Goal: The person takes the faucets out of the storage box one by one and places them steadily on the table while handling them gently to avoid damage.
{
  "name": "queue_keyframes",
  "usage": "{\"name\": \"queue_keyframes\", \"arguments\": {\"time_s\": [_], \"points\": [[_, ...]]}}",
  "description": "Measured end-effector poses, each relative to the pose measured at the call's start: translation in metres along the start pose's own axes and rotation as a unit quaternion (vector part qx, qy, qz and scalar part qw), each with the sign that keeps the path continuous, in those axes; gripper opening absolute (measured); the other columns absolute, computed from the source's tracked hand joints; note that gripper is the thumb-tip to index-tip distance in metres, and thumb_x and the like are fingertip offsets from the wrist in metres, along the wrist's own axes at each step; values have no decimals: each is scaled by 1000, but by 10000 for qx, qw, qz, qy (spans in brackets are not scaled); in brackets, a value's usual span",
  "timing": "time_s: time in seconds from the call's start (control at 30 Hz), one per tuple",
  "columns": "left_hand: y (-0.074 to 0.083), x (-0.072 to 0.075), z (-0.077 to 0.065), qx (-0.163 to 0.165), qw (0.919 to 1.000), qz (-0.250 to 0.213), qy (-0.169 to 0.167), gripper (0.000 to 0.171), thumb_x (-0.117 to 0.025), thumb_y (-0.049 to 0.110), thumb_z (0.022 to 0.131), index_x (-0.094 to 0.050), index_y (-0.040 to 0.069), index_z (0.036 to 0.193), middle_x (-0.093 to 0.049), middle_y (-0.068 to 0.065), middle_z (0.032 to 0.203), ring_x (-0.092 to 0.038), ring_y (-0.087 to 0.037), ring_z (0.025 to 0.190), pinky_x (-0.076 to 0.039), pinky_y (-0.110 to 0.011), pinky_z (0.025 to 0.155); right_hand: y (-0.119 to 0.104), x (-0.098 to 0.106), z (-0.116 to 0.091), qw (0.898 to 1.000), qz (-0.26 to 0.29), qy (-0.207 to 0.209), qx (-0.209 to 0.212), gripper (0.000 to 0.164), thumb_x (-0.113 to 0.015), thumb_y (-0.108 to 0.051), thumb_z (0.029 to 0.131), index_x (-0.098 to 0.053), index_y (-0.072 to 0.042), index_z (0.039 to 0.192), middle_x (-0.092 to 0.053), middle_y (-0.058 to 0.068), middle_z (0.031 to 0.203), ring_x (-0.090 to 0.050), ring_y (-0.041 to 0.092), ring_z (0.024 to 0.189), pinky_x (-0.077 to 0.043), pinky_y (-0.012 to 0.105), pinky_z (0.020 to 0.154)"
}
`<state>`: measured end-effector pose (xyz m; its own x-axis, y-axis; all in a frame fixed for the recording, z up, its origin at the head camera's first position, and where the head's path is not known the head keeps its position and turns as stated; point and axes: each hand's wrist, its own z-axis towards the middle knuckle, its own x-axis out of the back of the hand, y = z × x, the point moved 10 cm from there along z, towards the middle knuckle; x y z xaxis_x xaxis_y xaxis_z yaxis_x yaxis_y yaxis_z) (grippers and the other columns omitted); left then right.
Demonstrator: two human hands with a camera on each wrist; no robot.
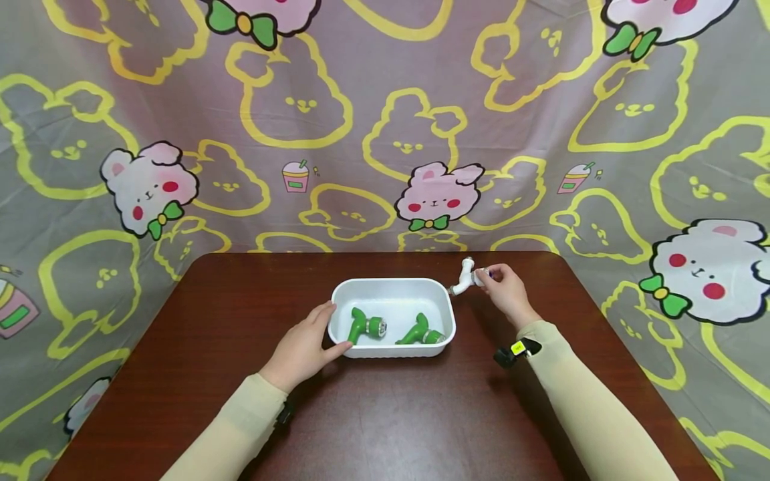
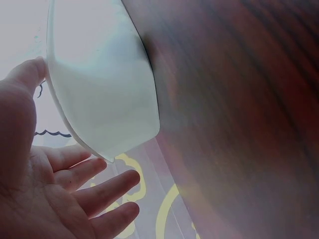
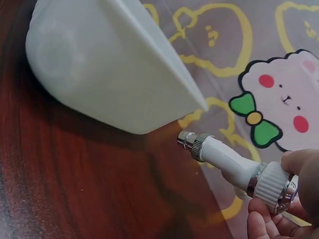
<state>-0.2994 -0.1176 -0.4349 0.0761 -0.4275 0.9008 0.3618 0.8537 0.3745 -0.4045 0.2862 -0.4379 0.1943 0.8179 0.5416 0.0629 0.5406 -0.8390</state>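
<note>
My left hand [image 1: 303,347] rests against the left end of a white plastic basin [image 1: 391,351], the thumb touching its front rim. In the left wrist view the fingers are spread and fairly straight, with some against the basin's end and the others apart from it. Inside the basin lie two green taps [image 1: 359,327] [image 1: 421,331] with ribbed knobs. My right hand [image 1: 506,294] pinches the ribbed knob of a white tap [image 1: 464,277] just outside the basin's right end. In the right wrist view its metal-tipped outlet [image 3: 199,144] points toward the basin.
The basin stands on a dark reddish-brown wooden table [image 1: 385,414]. Behind and on both sides hangs a patterned cloth [image 1: 361,80]. A dark strap with a yellow-green device [image 1: 517,347] is on my right wrist.
</note>
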Motion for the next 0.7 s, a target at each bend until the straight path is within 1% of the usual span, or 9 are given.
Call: {"name": "queue_keyframes", "arguments": {"time_s": [0.2, 0.37, 0.7], "points": [[1, -1, 0, -2, 10000, -2, -10, 89, -79, 50, 88, -46, -2, 151, -50, -22, 153, -61, -39, 128, -53, -51, 103, 7, -10, 2, 10000, -7, -66, -30, 39, -66, -34, 102, -58, 1, 118, -62, 7, 95, -61, 6, 73, -48, 18, 65], [0, -1, 0, -8, 10000, 2, 19, 88, -79, 49, 88, -46, -2, 151, -50, -22, 153, -62, -39, 127, -53, -52, 102, 11, -17, 4, 9998, -7, -193, -81, 41, -65, -35, 102, -58, 1, 119, -62, 9, 95, -62, 11, 76, -49, 19, 65], [0, -1, 0, 5, 10000, -8, 23, 88, -80, 49, 88, -46, -3, 151, -49, -22, 153, -61, -39, 129, -52, -51, 103, 15, -23, 4, 9995, -113, -270, -151, 42, -65, -35, 102, -57, 1, 121, -61, 10, 97, -61, 13, 77, -49, 21, 67]]}}
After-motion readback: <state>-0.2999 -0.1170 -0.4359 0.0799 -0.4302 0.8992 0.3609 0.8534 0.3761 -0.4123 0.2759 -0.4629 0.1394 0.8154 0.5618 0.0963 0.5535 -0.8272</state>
